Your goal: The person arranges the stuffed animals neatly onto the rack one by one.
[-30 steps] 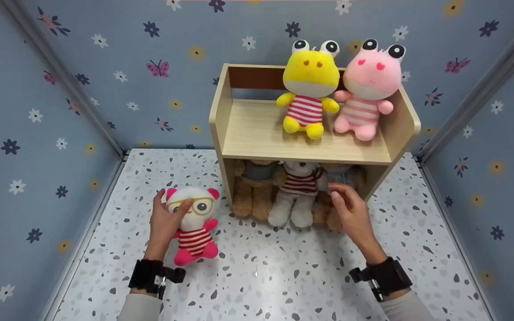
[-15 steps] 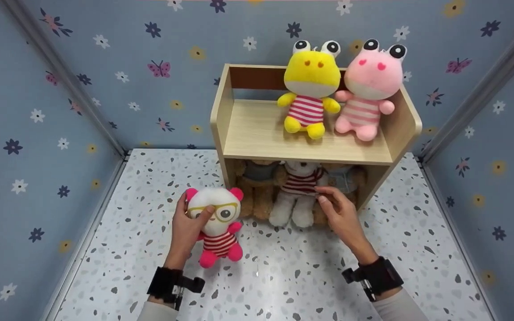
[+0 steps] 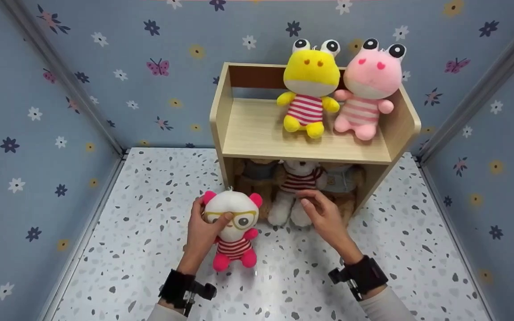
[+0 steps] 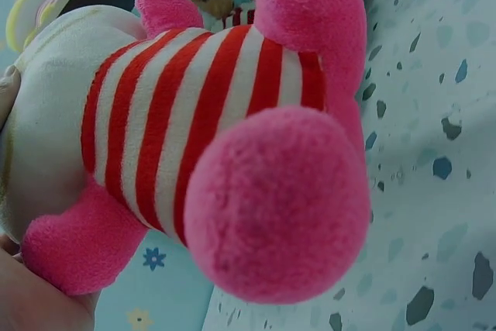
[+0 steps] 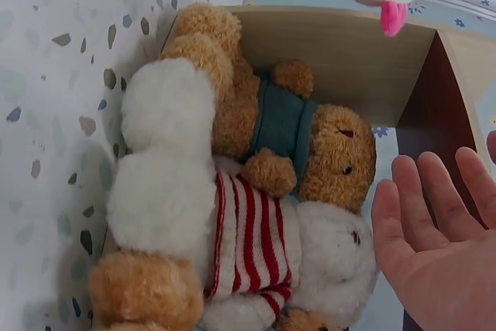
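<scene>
My left hand [image 3: 203, 236] grips the head of a panda plush [image 3: 235, 248], its thumb across the yellow glasses. Pink feet and a red-and-white striped body face the left wrist view. The panda is upright, left of centre, before a wooden shelf [image 3: 250, 133]. My right hand [image 3: 326, 223] holds nothing; its fingers are nearly straight before the lower compartment. Inside sit a white bear in a striped sweater [image 5: 252, 230], a brown bear in a teal top [image 5: 341, 153] and another brown bear in light blue [image 3: 339, 183], partly hidden.
On the shelf's upper board sit a yellow frog plush [image 3: 307, 109] and a pink frog plush [image 3: 358, 113], side by side toward the right. Bare board shows to their left. Flowered wall panels [image 3: 136, 89] enclose the speckled surface [image 3: 150, 178] on three sides.
My left hand has carried the panda to the right, toward the front of the shelf. My right hand has moved left, from before the right-hand bear to before the white one.
</scene>
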`<control>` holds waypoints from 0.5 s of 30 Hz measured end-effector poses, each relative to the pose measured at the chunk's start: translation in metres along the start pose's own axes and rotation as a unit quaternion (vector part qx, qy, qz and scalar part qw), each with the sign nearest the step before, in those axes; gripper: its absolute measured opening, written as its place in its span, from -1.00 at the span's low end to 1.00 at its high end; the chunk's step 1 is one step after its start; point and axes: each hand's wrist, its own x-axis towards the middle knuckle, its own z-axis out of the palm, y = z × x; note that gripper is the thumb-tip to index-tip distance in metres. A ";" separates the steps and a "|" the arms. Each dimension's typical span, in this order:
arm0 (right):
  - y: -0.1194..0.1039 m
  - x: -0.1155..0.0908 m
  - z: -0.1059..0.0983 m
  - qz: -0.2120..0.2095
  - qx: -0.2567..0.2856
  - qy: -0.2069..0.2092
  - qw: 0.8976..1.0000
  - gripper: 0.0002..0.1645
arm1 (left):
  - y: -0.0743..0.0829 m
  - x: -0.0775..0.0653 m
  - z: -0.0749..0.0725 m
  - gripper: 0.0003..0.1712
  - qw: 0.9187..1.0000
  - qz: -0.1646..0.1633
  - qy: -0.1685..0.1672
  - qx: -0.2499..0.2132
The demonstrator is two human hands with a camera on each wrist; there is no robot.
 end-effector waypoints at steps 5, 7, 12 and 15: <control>0.018 0.003 0.013 0.009 -0.012 -0.017 1.000 -0.66 | 0.004 -0.003 0.013 -0.02 1.000 0.009 -0.008 -0.013; 0.021 0.003 0.017 0.015 -0.009 -0.024 1.000 -0.64 | 0.006 -0.004 0.020 -0.03 1.000 0.014 -0.012 -0.016; 0.017 0.005 0.027 0.039 0.000 -0.052 0.998 -0.48 | 0.011 -0.003 0.035 -0.02 0.999 0.027 -0.020 -0.021; 0.014 0.006 0.033 0.063 0.003 -0.076 0.995 -0.30 | 0.016 -0.003 0.042 0.00 0.999 0.036 -0.028 -0.028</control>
